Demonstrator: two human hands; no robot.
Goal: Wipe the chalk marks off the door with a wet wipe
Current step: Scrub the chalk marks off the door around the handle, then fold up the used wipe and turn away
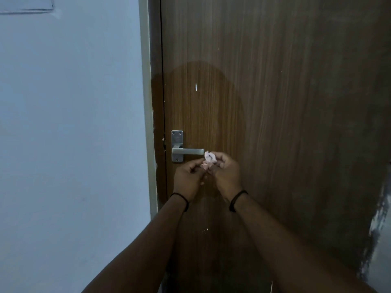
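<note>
**Both hands bunch the wet wipe in front of the door handle**

The person stands facing a brown wood-grain door [275,102], both bare forearms reaching forward. The two hands meet just below and to the right of the metal lever handle [187,151], and the wet wipe [209,159] sits between them as a small crumpled white-pink wad.

The right hand [226,172] has its fingers [220,158] curled over the top and right side of the wad, gripping it; most of the wipe shows above and to the left of those fingers, close beside the free end of the lever. Whether it touches the lever cannot be told. The left hand [188,176] pinches the lower left edge of the wipe with its fingertips [201,163], the remaining fingers folded toward the palm. The wipe is held in the air, off the door surface.

Each wrist carries a thin dark band [238,199].

On the door above the handle a large darker, glossy patch [201,115] spreads in a rounded shape, reaching down past the hands. Inside that patch, well above the handle, one short white vertical chalk mark [196,86] stands out. Lower down, between the forearms, a few tiny pale specks [204,229] dot the wood.

To the left of the door run a pale frame [148,102] and a plain light wall [69,123]. At the far right edge, a strip of worn, flaking surface [378,225] shows.
</note>
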